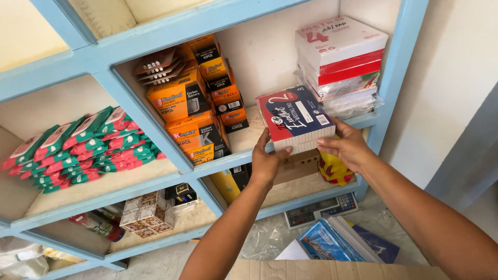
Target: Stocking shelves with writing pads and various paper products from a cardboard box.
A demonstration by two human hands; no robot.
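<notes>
Between both hands (311, 153), red-and-navy notepad stack (295, 118) (shrink-wrapped)

Yellow packet (333, 170) (kind unclear) mostly behind right hand (348, 146)

A pack of writing pads (294, 120) is held by the left hand (268, 162) and right hand (346, 146) at the blue shelf (155, 32), beside orange battery boxes (194, 106).

A: Logging the setting. I take the pale blue shelf unit (155, 109) as landmark: wooden dividers, cream back panels.

B: To its right?

A: I see a plain off-white wall (451, 78), evenly daylit, meeting a grey-blue panel (467, 155).

B: Below it?

A: Clear plastic sheeting (270, 238) over a pale surface.
</notes>
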